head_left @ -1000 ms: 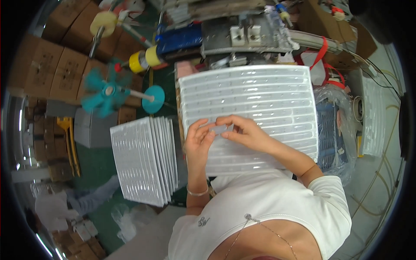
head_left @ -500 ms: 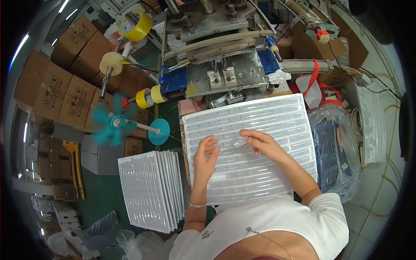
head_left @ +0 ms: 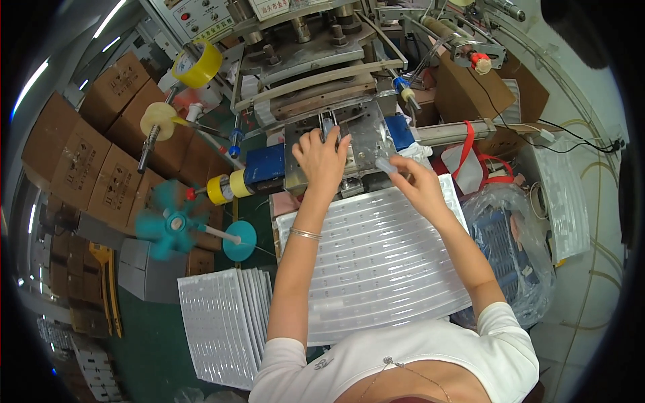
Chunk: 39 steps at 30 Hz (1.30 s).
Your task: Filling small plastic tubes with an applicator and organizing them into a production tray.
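Work shifts from white tray [head_left: 383, 255] to machine [head_left: 302, 67]: the right hand [head_left: 423, 190] pinches a clear piece [head_left: 384, 164]; the left hand [head_left: 322, 161] reaches over the metal plate [head_left: 366, 138], grip unclear.

This was a factory workshop: a bolted metal press [head_left: 306, 64] stood on the far side, a control panel [head_left: 196, 17] with knobs to its left, shipping cartons [head_left: 79, 164] rose in piles on the left (a teal fan [head_left: 176, 223] stood before them, blades blurred), and tube lights [head_left: 109, 19] shone at far left.
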Motion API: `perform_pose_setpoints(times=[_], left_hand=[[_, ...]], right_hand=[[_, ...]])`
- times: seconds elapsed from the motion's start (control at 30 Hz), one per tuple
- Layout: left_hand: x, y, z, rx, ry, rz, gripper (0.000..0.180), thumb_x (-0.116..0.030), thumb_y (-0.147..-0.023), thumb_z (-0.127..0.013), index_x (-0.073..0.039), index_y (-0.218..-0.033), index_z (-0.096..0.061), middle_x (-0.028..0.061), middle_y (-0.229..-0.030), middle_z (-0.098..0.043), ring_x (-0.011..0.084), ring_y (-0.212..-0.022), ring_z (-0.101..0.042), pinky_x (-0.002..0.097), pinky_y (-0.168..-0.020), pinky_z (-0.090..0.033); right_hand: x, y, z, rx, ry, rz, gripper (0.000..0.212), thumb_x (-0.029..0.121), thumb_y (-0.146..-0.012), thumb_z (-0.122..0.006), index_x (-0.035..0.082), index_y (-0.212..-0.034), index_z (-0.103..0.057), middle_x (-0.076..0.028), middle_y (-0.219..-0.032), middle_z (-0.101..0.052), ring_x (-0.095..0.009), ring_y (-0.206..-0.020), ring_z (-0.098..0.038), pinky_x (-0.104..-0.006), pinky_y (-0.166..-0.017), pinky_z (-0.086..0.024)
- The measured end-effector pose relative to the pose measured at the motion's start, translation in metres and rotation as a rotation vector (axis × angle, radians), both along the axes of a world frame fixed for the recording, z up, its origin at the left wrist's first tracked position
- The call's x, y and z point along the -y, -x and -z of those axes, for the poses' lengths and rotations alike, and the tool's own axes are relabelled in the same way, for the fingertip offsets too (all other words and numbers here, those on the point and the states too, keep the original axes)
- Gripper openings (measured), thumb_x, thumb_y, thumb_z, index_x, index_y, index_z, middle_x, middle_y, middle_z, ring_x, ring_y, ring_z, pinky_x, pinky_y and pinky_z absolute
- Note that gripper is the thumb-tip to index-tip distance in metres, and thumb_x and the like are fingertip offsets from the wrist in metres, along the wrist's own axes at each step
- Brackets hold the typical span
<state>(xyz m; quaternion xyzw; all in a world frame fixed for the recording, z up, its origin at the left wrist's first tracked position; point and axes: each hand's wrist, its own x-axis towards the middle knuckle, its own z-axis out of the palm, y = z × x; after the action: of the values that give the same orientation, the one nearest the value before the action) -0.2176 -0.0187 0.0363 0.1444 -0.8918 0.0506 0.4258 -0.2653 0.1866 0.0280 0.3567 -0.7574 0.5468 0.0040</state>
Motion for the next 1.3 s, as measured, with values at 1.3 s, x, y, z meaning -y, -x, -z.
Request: perform_pose_setpoints(times=[1.3], left_hand=[[-0.034, -0.302, -0.020, -0.574, -1.453, 1.688, 0.014, -0.021, -0.085, -0.054, -0.008, -0.086, -0.058, 0.0126, -0.075, -0.062, 0.0161, -0.059, -0.051, 0.0283, -0.052, -0.040]], right_hand=[[-0.027, -0.071, 0.054, 0.997, -0.210, -0.465, 0.032, 0.029, -0.091, -0.060, 0.008, -0.114, -0.055, -0.003, -0.079, -0.058, -0.005, -0.055, -0.047, -0.0183, -0.048, -0.036]])
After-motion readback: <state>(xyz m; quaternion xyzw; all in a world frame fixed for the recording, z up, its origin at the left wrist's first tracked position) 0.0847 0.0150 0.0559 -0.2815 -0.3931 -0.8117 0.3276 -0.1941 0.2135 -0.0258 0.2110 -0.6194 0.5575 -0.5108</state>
